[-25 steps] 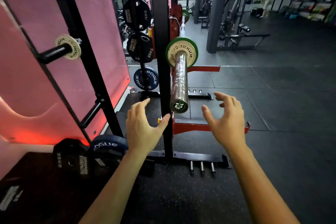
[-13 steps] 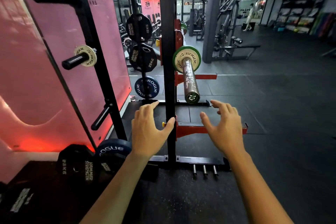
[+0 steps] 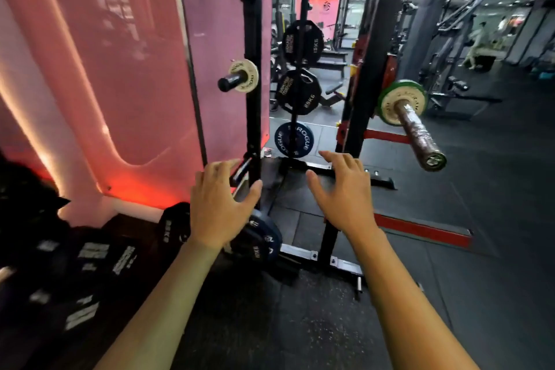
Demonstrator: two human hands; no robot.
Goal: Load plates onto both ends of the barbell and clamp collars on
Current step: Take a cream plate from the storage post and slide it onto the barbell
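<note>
Head view: both hands, left hand (image 3: 220,206) and right hand (image 3: 342,194), spread, holding nothing, above a blue plate (image 3: 264,240).

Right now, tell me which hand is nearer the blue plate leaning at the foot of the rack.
Left. The left hand hovers open just above the blue plate, partly covering it in view. The right hand hovers open farther to the right, beyond the rack upright.

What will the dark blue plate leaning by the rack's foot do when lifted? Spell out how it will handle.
The dark blue plate stands on edge, so it may roll or tip once nudged. Its thick round body and the weight marking suggest it is heavy for its size and stiff. Both the left hand and the right hand are open and empty; using both seems wise.
</note>
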